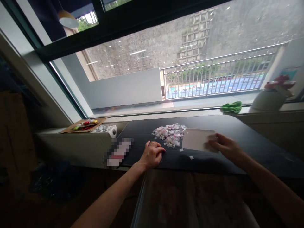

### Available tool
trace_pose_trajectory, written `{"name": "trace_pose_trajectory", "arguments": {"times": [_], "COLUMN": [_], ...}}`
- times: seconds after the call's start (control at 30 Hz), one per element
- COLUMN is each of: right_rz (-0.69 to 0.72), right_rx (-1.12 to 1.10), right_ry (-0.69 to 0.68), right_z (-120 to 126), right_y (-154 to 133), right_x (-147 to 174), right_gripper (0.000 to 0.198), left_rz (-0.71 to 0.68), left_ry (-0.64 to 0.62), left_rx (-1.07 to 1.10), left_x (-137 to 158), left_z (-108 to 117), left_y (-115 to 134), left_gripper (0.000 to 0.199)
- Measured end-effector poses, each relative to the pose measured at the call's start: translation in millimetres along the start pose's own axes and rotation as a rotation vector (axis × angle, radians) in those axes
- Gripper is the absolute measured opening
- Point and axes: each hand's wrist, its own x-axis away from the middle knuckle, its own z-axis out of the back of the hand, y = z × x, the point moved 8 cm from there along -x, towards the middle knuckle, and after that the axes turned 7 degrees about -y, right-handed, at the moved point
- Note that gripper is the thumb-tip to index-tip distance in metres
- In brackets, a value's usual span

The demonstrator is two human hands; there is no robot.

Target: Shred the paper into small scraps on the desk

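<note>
Card (196,139), pale and flat, is pinched at its right end by the right hand (226,147), thumb and fingers closed on it. Its left edge is just beside the pile of paper pieces (169,134) on the dark table (237,134); whether they touch, I cannot tell. The left hand (153,154) rests near the pile, on its near left side, with fingers loosely bent; if something is under the palm, one cannot see. Two loose scraps (191,157) lie nearer than the pile. The right fingertips are blurred, and a pixelated object (120,152), left of the pile, is hard to make out
</note>
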Motion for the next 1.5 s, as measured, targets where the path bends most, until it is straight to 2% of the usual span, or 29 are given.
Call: {"name": "trace_pose_trajectory", "arguments": {"times": [0.13,0.37,0.57,0.73,0.9,1.03,1.27,1.5], "right_rz": [-0.049,-0.122,-0.12,-0.181,-0.247,-0.331,-0.368,-0.375], "right_rx": [-0.065,-0.011,0.066,0.04,-0.014,0.04,0.086,0.078], "right_ry": [-0.067,-0.107,-0.144,-0.203,-0.15,-0.177,-0.253,-0.339], "right_z": [-16.4,-21.2,-7.3,5.8,11.1,8.0,0.6,-2.6], "right_y": [3.7,11.3,12.6,11.5,16.4,19.6,8.2,6.4], "right_x": [-17.0,-21.0,-21.0,-11.0,-9.4,-8.0,3.3,13.9], "right_gripper": [0.022,0.022,0.024,0.03,0.024,0.019,0.02,0.017], "left_rz": [0.049,-0.019,-0.054,-0.064,-0.07,-0.106,-0.243,-0.29], "left_ry": [0.045,0.098,0.117,0.145,0.15,0.099,-0.085,-0.105], "left_rx": [0.012,-0.059,-0.068,-0.041,0.007,0.039,0.075,0.055], "left_x": [2.0,5.6,8.7,8.3,6.7,4.4,-6.7,-8.4], "left_z": [-1.1,2.6,4.2,6.7,9.9,7.6,-16.4,-24.7], "left_y": [-3.9,7.9,12.6,9.7,7.0,23.2,78.0,95.8], "left_gripper": [0.026,0.025,0.024,0.021,0.019,0.018,0.017,0.017]}}
